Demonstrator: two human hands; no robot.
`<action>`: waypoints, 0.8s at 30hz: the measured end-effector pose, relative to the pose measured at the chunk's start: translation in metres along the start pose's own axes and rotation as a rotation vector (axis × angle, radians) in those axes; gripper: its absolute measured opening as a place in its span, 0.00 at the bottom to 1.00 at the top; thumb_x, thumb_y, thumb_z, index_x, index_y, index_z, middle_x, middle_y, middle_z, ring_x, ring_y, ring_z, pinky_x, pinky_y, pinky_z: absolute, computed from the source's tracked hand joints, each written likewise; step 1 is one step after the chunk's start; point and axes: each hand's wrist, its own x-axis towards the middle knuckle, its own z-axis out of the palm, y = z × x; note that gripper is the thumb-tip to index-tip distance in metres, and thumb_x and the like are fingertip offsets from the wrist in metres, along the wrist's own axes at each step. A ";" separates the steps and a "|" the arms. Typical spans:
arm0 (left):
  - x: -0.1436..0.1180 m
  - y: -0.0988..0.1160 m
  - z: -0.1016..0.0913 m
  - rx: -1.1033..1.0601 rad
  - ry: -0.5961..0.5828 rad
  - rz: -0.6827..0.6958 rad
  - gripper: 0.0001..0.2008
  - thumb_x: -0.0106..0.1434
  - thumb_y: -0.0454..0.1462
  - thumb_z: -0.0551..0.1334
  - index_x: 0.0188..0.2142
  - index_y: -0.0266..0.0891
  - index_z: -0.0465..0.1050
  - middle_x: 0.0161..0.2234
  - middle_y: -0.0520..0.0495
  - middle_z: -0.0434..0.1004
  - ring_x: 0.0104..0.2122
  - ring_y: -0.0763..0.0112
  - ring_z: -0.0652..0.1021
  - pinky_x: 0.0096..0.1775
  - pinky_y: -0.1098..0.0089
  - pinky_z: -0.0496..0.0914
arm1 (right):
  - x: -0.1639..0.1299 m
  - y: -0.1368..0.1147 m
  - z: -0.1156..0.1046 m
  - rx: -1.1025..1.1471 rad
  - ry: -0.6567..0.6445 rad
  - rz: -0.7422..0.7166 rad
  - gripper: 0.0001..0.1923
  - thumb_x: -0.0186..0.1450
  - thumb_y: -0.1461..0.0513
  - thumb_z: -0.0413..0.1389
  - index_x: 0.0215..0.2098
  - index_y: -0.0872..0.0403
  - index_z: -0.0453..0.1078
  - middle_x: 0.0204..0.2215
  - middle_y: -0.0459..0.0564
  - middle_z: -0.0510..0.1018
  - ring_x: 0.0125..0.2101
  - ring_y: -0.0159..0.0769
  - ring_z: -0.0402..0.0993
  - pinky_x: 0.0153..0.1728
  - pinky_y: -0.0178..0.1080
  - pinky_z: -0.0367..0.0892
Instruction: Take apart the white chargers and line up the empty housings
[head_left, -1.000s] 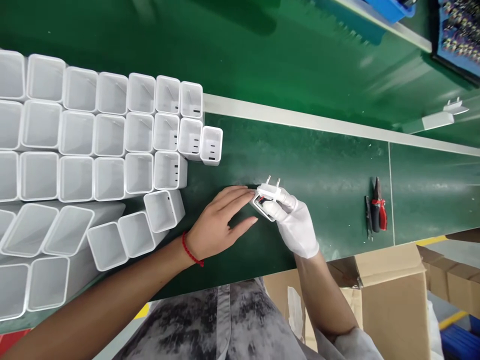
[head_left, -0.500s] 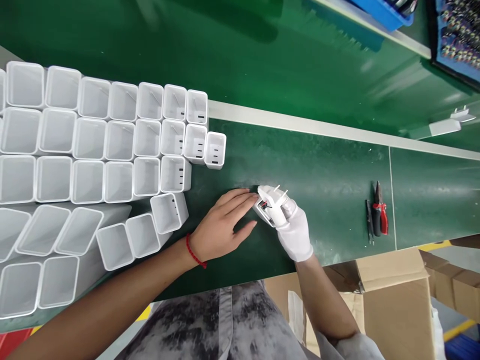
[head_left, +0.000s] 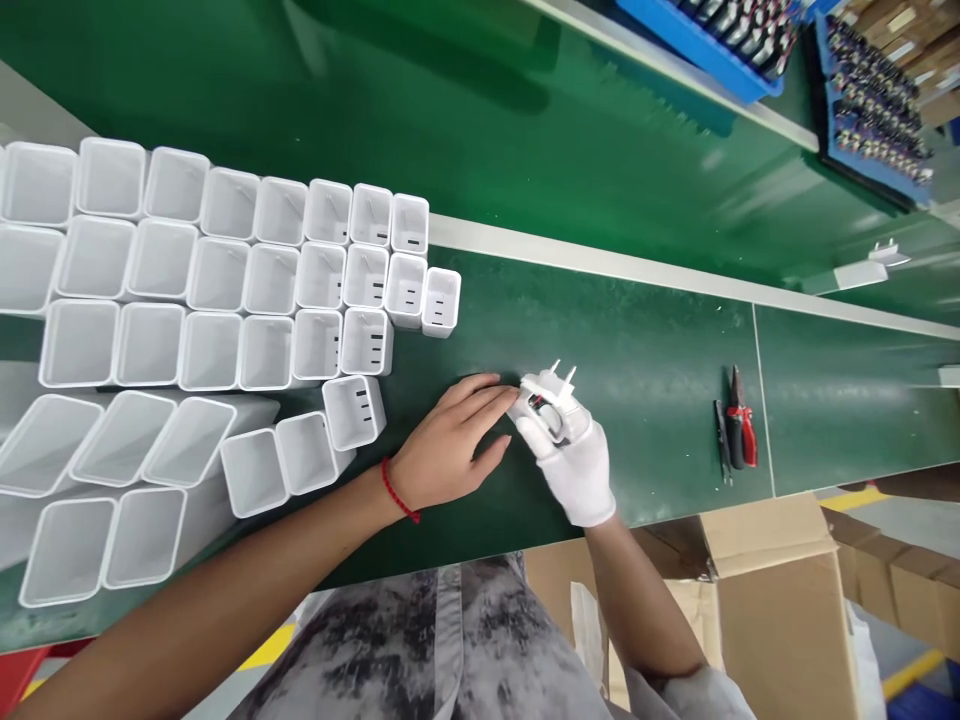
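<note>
My right hand (head_left: pixel 576 478), in a white glove, is closed on a white two-pin plug cover (head_left: pixel 559 388) with its metal pins pointing up and away. Beneath the cover is the open end of a white casing (head_left: pixel 519 408), with small red and dark wiring showing in the gap. Much of the casing is hidden by the glove. My left hand (head_left: pixel 448 442), bare and with a red string bracelet at the wrist, lies flat with its fingers stretched out. Its fingertips touch the left side of the casing.
Rows of white open-topped casings (head_left: pixel 215 350) stand on the left of the green bench (head_left: pixel 645 400). Pliers (head_left: pixel 741 425) and dark tweezers (head_left: pixel 721 440) lie at right. Blue trays (head_left: pixel 720 50) of parts sit on the shelf above. An open cardboard box (head_left: pixel 784 620) stands below the bench edge.
The view has shifted a little to the right. The right glove has turned slightly, its thumb now showing along the casing's near side. The left hand stays at the casing.
</note>
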 end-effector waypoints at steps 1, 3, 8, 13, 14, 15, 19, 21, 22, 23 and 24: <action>-0.001 0.000 0.000 -0.019 0.022 -0.009 0.21 0.68 0.35 0.56 0.59 0.34 0.62 0.56 0.39 0.71 0.60 0.56 0.67 0.61 0.53 0.67 | 0.001 -0.003 -0.001 0.124 0.029 0.060 0.22 0.60 0.56 0.62 0.53 0.48 0.71 0.51 0.50 0.78 0.51 0.44 0.76 0.58 0.49 0.68; -0.001 0.000 0.001 -0.072 0.072 -0.034 0.21 0.68 0.35 0.56 0.59 0.35 0.62 0.55 0.38 0.71 0.59 0.57 0.68 0.60 0.54 0.68 | 0.004 -0.009 -0.006 0.404 0.070 0.172 0.22 0.62 0.53 0.60 0.54 0.47 0.70 0.48 0.49 0.80 0.47 0.44 0.78 0.54 0.51 0.71; -0.003 0.000 0.002 -0.124 0.140 -0.072 0.19 0.68 0.35 0.55 0.58 0.36 0.63 0.54 0.39 0.71 0.57 0.59 0.71 0.59 0.55 0.69 | 0.009 -0.029 -0.022 0.721 0.052 0.335 0.18 0.65 0.48 0.54 0.52 0.41 0.70 0.50 0.44 0.78 0.49 0.38 0.76 0.54 0.48 0.73; -0.005 -0.001 0.005 -0.090 0.148 -0.049 0.19 0.68 0.34 0.55 0.57 0.33 0.64 0.54 0.37 0.72 0.57 0.58 0.70 0.59 0.55 0.69 | 0.013 -0.035 -0.023 0.735 0.047 0.374 0.17 0.66 0.48 0.54 0.51 0.39 0.72 0.59 0.39 0.71 0.55 0.35 0.70 0.57 0.46 0.70; -0.005 -0.001 0.005 -0.084 0.146 -0.045 0.19 0.68 0.34 0.55 0.57 0.33 0.64 0.54 0.37 0.71 0.58 0.58 0.70 0.59 0.55 0.69 | 0.015 -0.035 -0.023 0.740 0.041 0.376 0.17 0.66 0.48 0.54 0.50 0.39 0.72 0.58 0.38 0.71 0.56 0.34 0.69 0.58 0.46 0.69; -0.005 -0.001 0.006 -0.080 0.146 -0.043 0.19 0.68 0.33 0.55 0.57 0.33 0.63 0.54 0.37 0.71 0.58 0.58 0.70 0.59 0.55 0.69 | 0.016 -0.035 -0.022 0.742 0.037 0.376 0.16 0.66 0.48 0.54 0.50 0.39 0.73 0.58 0.38 0.72 0.56 0.34 0.69 0.59 0.45 0.68; -0.004 0.000 0.006 -0.071 0.159 -0.040 0.18 0.67 0.33 0.55 0.57 0.33 0.64 0.54 0.36 0.72 0.57 0.56 0.71 0.58 0.53 0.70 | 0.023 -0.034 -0.019 0.728 0.027 0.377 0.15 0.66 0.48 0.54 0.49 0.39 0.74 0.57 0.38 0.73 0.57 0.32 0.69 0.59 0.44 0.67; -0.003 0.001 0.005 -0.067 0.169 -0.036 0.18 0.67 0.32 0.55 0.56 0.33 0.65 0.53 0.35 0.73 0.56 0.56 0.71 0.57 0.53 0.71 | 0.027 -0.034 -0.017 0.725 0.027 0.386 0.15 0.66 0.48 0.54 0.48 0.40 0.74 0.56 0.39 0.74 0.55 0.32 0.71 0.57 0.43 0.69; -0.003 0.001 0.005 -0.062 0.168 -0.034 0.18 0.66 0.32 0.55 0.55 0.33 0.66 0.53 0.35 0.73 0.56 0.55 0.71 0.57 0.53 0.71 | 0.031 -0.033 -0.016 0.720 0.036 0.380 0.15 0.66 0.49 0.54 0.48 0.41 0.74 0.54 0.41 0.76 0.53 0.33 0.72 0.55 0.43 0.71; -0.003 0.001 0.005 -0.057 0.164 -0.032 0.18 0.66 0.31 0.55 0.55 0.33 0.66 0.52 0.35 0.73 0.56 0.55 0.71 0.57 0.53 0.71 | 0.036 -0.033 -0.016 0.708 0.053 0.355 0.15 0.66 0.50 0.55 0.48 0.42 0.74 0.51 0.42 0.77 0.51 0.33 0.74 0.53 0.43 0.72; -0.003 0.002 0.005 -0.052 0.155 -0.030 0.17 0.66 0.31 0.56 0.54 0.32 0.67 0.52 0.35 0.74 0.56 0.55 0.71 0.57 0.53 0.70 | 0.044 -0.032 -0.016 0.684 0.077 0.306 0.15 0.66 0.51 0.56 0.49 0.42 0.73 0.48 0.44 0.79 0.48 0.34 0.76 0.51 0.44 0.73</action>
